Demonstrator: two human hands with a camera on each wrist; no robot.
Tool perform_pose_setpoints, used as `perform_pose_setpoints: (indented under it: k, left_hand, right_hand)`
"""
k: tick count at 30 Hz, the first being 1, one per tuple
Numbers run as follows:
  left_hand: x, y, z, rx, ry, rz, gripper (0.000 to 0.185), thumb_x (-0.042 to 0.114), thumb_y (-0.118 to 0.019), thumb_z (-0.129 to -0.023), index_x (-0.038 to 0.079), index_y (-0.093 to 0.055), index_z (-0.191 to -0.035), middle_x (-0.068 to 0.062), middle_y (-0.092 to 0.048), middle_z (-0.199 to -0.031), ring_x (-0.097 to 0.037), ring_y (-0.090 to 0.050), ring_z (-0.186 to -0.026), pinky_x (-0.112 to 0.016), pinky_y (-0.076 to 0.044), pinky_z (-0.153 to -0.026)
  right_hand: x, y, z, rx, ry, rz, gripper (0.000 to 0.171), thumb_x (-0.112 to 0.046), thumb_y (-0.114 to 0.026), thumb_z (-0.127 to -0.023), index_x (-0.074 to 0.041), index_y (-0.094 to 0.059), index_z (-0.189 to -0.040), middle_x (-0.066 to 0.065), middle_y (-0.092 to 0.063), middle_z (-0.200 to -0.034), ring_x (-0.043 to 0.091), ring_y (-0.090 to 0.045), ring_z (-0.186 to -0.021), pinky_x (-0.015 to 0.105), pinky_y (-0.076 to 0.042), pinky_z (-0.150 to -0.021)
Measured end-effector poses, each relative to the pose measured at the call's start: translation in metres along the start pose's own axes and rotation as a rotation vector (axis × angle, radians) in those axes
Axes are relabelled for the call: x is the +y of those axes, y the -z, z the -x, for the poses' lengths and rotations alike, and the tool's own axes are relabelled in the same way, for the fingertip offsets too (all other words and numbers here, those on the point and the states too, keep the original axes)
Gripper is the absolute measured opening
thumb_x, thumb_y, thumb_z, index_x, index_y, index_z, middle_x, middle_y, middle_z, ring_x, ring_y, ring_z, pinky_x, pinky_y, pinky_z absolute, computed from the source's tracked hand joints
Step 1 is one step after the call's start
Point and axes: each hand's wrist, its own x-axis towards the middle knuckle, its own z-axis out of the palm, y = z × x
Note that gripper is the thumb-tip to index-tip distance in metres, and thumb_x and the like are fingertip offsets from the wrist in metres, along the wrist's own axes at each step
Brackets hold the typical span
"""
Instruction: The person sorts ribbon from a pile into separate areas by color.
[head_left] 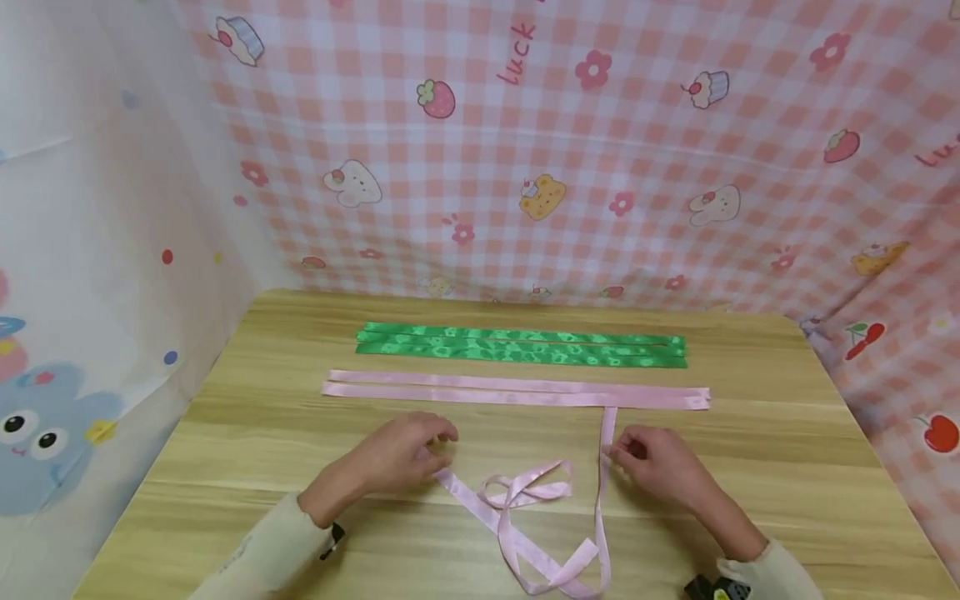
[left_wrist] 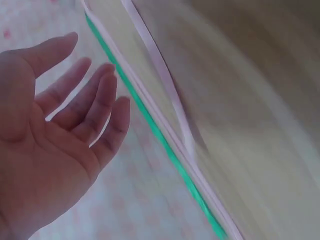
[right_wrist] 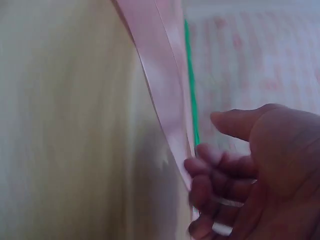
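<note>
1. A pink checked cloth printed with bears, strawberries and cupcakes is hanging behind a wooden table, and a pale cloth with a cartoon rabbit is covering the left side.
2. Two green ribbon strips are lying side by side at the far part of the table, touching along their length.
3. Two flat pink ribbon strips are lying just in front of the green ones, parallel to them and close together.
4. One loose pink ribbon is curling in loops near the front edge, between the two hands; one end is running up to the flat pink strips.
5. The left hand is resting on the table at the left end of the loose ribbon. In the head view its fingertips are lying at that end; in the left wrist view the fingers are spread and relaxed, holding nothing.
6. The right hand is sitting beside the upright run of the loose ribbon, its curled fingers touching the ribbon's edge; whether they are pinching it I cannot tell.
7. Nothing is lying between the hands and the loose ribbon.
</note>
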Motion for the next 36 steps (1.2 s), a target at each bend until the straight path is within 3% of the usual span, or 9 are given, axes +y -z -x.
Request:
perform_pose_setpoints:
  k: [5, 10, 14, 18, 22, 24, 27, 30, 36]
  left_hand:
    - [0.022, -0.013, -0.011, -0.110, -0.053, 0.068, 0.020, 0.016, -0.066, -0.095, 0.007, -0.067, -0.114, -0.001, -0.068, -0.105, -0.012, -0.062, -0.097, -0.028, -0.052, -0.086]
    - [0.033, -0.021, -0.024, -0.097, -0.080, 0.108, 0.022, 0.017, -0.066, -0.096, 0.008, -0.067, -0.116, 0.000, -0.069, -0.110, -0.012, -0.062, -0.101, -0.028, -0.050, -0.091]
    - [0.043, -0.029, -0.038, -0.066, -0.105, 0.174, 0.029, 0.019, -0.067, -0.096, 0.011, -0.064, -0.123, 0.001, -0.066, -0.122, -0.014, -0.059, -0.115, -0.031, -0.046, -0.101]
    - [0.054, -0.038, -0.050, -0.081, -0.155, 0.257, 0.036, 0.019, -0.067, -0.096, 0.014, -0.061, -0.131, 0.002, -0.061, -0.132, -0.013, -0.051, -0.128, -0.032, -0.039, -0.110]
    - [0.063, -0.046, -0.057, -0.092, -0.211, 0.363, 0.037, 0.017, -0.067, -0.095, 0.013, -0.060, -0.131, 0.002, -0.062, -0.131, -0.010, -0.052, -0.126, -0.029, -0.038, -0.110]
    - [0.066, -0.047, -0.058, -0.084, -0.193, 0.454, 0.030, 0.016, -0.069, -0.094, 0.013, -0.063, -0.124, 0.004, -0.066, -0.121, -0.007, -0.057, -0.118, -0.028, -0.040, -0.107]
    - [0.067, -0.046, -0.057, -0.072, -0.103, 0.642, 0.021, 0.010, -0.072, -0.091, 0.016, -0.067, -0.111, 0.006, -0.070, -0.102, -0.005, -0.063, -0.101, -0.026, -0.046, -0.098]
    - [0.065, -0.039, -0.054, -0.054, -0.035, 0.796, 0.018, 0.005, -0.074, -0.087, 0.011, -0.067, -0.103, 0.000, -0.069, -0.090, -0.008, -0.064, -0.086, -0.023, -0.051, -0.084]
    - [0.057, -0.021, -0.045, -0.061, -0.029, 0.822, 0.023, 0.001, -0.074, -0.086, -0.002, -0.062, -0.105, -0.008, -0.066, -0.089, -0.008, -0.061, -0.079, -0.020, -0.049, -0.071]
  right_hand:
    - [-0.018, -0.016, 0.001, -0.147, 0.014, -0.022, 0.021, -0.011, -0.070, -0.087, -0.016, -0.059, -0.070, -0.011, -0.050, -0.062, 0.000, -0.043, -0.058, 0.020, -0.038, -0.052]
    - [-0.025, -0.016, 0.003, -0.247, 0.089, -0.167, 0.014, -0.001, -0.066, -0.086, -0.012, -0.063, -0.077, -0.010, -0.056, -0.068, -0.001, -0.048, -0.063, 0.020, -0.043, -0.056]
    - [-0.030, -0.014, 0.001, -0.322, 0.148, -0.312, 0.011, -0.001, -0.065, -0.089, -0.010, -0.065, -0.084, -0.004, -0.063, -0.075, 0.001, -0.055, -0.069, 0.021, -0.049, -0.061]
    - [-0.036, -0.013, -0.002, -0.364, 0.214, -0.447, 0.007, -0.002, -0.064, -0.092, -0.008, -0.067, -0.090, 0.002, -0.069, -0.083, 0.004, -0.062, -0.076, 0.023, -0.054, -0.068]
    - [-0.042, -0.012, -0.004, -0.399, 0.272, -0.570, 0.008, 0.000, -0.059, -0.095, -0.004, -0.066, -0.097, 0.007, -0.070, -0.088, 0.006, -0.064, -0.081, 0.024, -0.055, -0.070]
    - [-0.044, -0.012, -0.005, -0.412, 0.303, -0.622, 0.010, 0.003, -0.057, -0.095, -0.002, -0.065, -0.099, 0.010, -0.069, -0.087, 0.006, -0.064, -0.080, 0.024, -0.055, -0.068]
    - [-0.047, -0.011, -0.005, -0.423, 0.329, -0.680, 0.012, 0.005, -0.053, -0.096, 0.000, -0.063, -0.102, 0.011, -0.068, -0.084, 0.003, -0.062, -0.076, 0.023, -0.054, -0.062]
    - [-0.050, -0.009, -0.005, -0.437, 0.323, -0.735, 0.013, 0.004, -0.053, -0.097, 0.002, -0.062, -0.106, 0.018, -0.067, -0.083, 0.004, -0.062, -0.074, 0.023, -0.054, -0.062]
    - [-0.051, -0.001, -0.003, -0.407, 0.251, -0.701, 0.014, 0.003, -0.054, -0.097, 0.001, -0.064, -0.107, 0.008, -0.069, -0.087, 0.006, -0.063, -0.079, 0.022, -0.053, -0.069]
